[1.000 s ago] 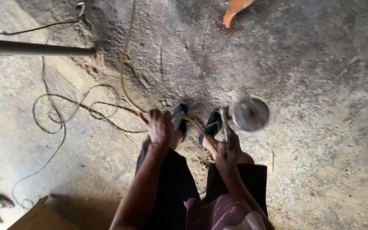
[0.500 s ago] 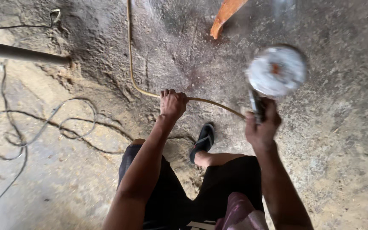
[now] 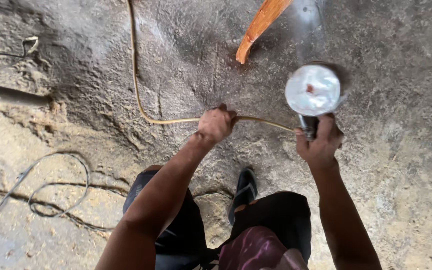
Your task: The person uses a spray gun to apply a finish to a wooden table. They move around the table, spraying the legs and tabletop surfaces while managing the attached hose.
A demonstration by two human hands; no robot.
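Head view, looking straight down at a rough, dusty concrete floor [image 3: 401, 165]. Right hand [image 3: 320, 144] clamped around the dark handle of a power tool [image 3: 312, 100]; the tool is held above the floor, its round whitish disc [image 3: 312, 90] facing up toward the camera, blurred, with a small reddish centre. Left hand [image 3: 216, 123] closed in a fist around a yellowish cord [image 3: 137, 85], fingers wrapped over it. The cord runs from the tool's handle end leftward through the left fist, then bends and goes up along the floor to the top edge of view. Hands well apart, roughly level with each other, both arms stretched forward. Below them, the person's dark shorts [image 3: 271, 220] and one foot in a black sandal [image 3: 244, 191] planted on the floor between the arms. An orange curved piece [image 3: 261, 25] lies on the floor near the top, just up and left of the disc. Thin grey wire [image 3: 56, 190] loops loosely over sawdust at lower left, well apart from the hands. Another thin wire end [image 3: 28, 44] at upper left.
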